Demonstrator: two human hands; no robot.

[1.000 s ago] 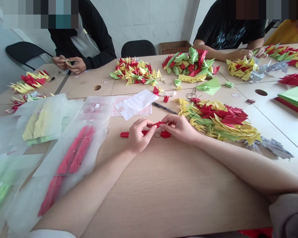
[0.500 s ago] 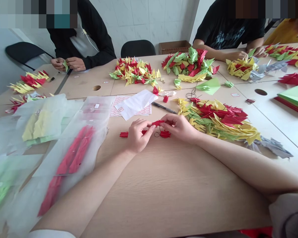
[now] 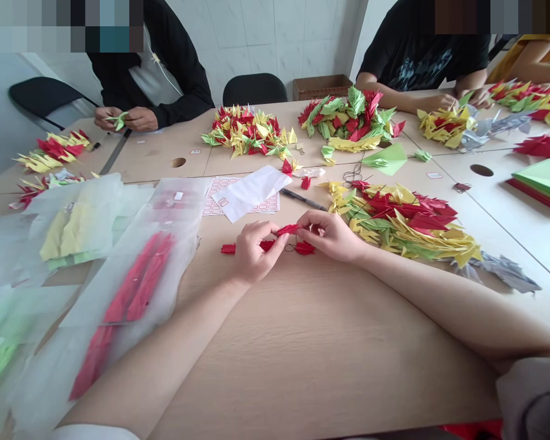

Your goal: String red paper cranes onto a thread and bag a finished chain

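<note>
A narrow red folded paper piece (image 3: 287,230) is held just above the table between my two hands. My left hand (image 3: 259,252) is closed, its thumb and fingers pinching the left part. At the right end, the thumb and forefinger of my right hand (image 3: 332,237) are pinched together; whether they also grip thread is too small to tell. A dark thread (image 3: 289,249) loops below the fingers. More red folded pieces rest beneath: one (image 3: 228,249) left of my left hand, another (image 3: 305,248) under my right fingers, and one partly hidden behind my left hand.
Clear sleeves (image 3: 132,287) with folded paper lie left. A heap of folded paper (image 3: 403,223) is right of my hands. A pen (image 3: 302,200), white paper (image 3: 252,189) and label sheets lie ahead. Across the table, one person's hands (image 3: 126,119) hold green paper; another person (image 3: 458,101) works at right.
The red paper piece has shifted slightly left with my left fingers and lies flatter. My right hand has barely moved. Across the table, the green paper in the person's hands has turned.
</note>
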